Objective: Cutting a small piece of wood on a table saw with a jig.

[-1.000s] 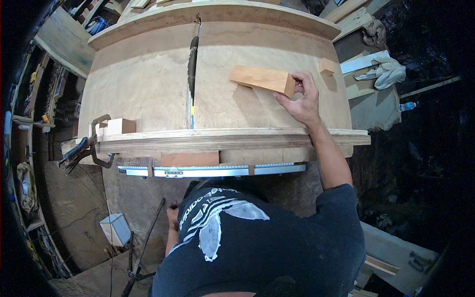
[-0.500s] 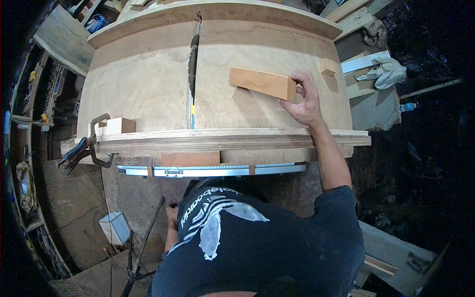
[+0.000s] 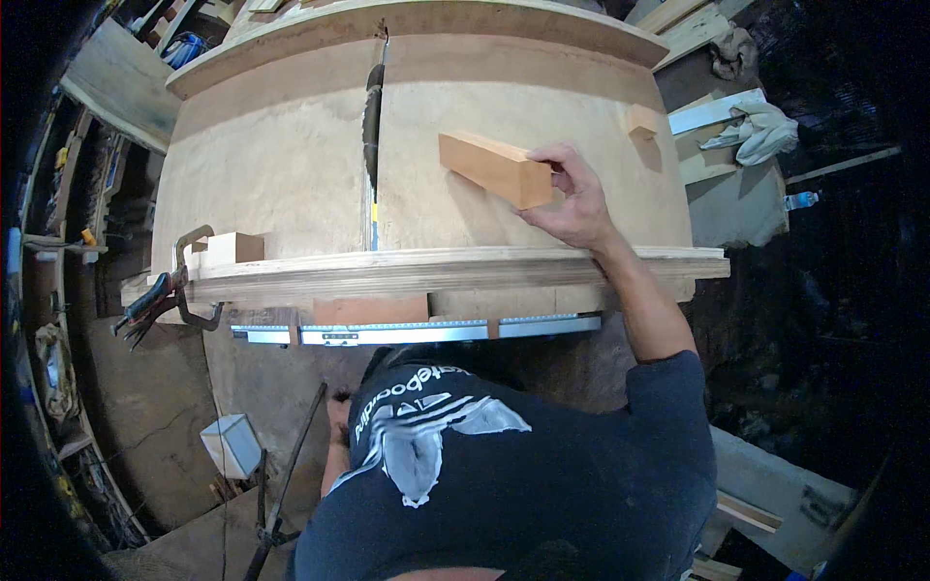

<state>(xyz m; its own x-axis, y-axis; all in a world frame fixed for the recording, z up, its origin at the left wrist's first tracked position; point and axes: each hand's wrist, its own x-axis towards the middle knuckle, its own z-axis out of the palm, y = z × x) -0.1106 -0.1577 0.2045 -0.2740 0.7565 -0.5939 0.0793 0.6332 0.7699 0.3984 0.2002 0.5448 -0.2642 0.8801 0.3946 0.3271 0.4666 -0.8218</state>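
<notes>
My right hand (image 3: 572, 198) grips one end of a wedge-like wooden block (image 3: 489, 169), thumb on the near side and fingers on the far side. The block is held above the right half of a plywood board (image 3: 281, 145) and casts a shadow on it. A narrow slot with a dark opening (image 3: 372, 126) runs front to back through the board, left of the block. My left hand (image 3: 338, 414) hangs low beside my body, partly covered by my dark shirt; its fingers are hidden.
A locking clamp (image 3: 160, 298) grips the front fence (image 3: 465, 268) at the left, beside a pale block (image 3: 235, 248). A small block (image 3: 642, 121) sits at the board's right. Below the fence runs a silver rail (image 3: 417, 332). A rag (image 3: 760, 134) lies far right.
The block in my right hand has turned, its right end swinging nearer to me, and has shifted slightly left. My left hand stays low by my side.
</notes>
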